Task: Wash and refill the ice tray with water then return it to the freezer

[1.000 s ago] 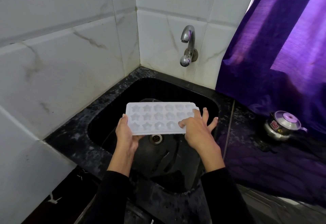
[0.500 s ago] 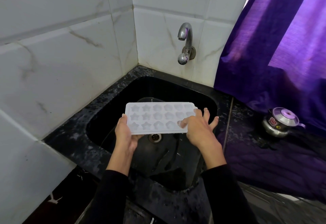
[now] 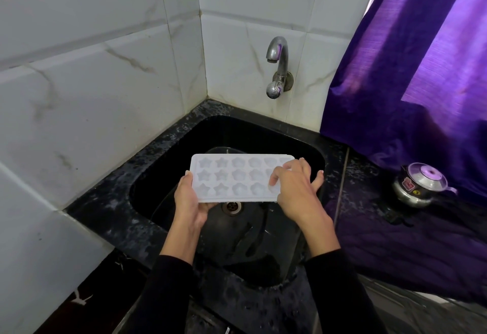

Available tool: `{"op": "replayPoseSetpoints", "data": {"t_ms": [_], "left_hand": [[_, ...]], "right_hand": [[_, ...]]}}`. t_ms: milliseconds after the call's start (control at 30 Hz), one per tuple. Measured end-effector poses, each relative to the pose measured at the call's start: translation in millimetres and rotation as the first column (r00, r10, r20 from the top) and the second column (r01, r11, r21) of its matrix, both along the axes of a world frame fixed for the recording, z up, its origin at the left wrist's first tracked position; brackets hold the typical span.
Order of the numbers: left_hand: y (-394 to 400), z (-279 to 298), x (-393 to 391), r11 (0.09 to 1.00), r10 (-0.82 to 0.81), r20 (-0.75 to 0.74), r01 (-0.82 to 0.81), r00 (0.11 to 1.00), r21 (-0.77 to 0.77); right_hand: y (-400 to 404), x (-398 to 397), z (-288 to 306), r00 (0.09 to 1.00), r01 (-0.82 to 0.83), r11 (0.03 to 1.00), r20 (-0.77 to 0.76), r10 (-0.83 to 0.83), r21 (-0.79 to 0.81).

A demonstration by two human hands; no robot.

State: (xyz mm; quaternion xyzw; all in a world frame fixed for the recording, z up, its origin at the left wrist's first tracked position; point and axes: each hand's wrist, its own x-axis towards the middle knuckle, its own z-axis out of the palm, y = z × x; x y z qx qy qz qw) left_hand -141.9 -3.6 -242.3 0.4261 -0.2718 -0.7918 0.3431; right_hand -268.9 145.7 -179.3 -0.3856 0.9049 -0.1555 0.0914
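A white ice tray with star and flower moulds is held level above the black sink, cavities facing up. My left hand grips its left end from below, thumb on the rim. My right hand lies over the tray's right end, fingers spread across the last cavities and hiding them. A chrome tap juts from the tiled wall behind the sink; no water runs from it. The drain shows just under the tray's near edge.
White marble-look tiles close in the left and back. A purple curtain hangs at the right. A small steel pot with a lid stands on the dark counter to the right of the sink.
The tray and both hands have stayed in much the same place over the sink. My right fingers have shifted slightly across the tray's right end.
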Motion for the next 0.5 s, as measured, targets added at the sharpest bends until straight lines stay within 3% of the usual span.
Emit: {"op": "replayPoseSetpoints", "data": {"t_ms": [500], "left_hand": [[24,0,-2,1.0,0.029,0.026,-0.029,0.999,-0.006]], "right_hand": [[18,19,1,0.992,-0.101,0.993,0.083,0.095,0.066]]}}
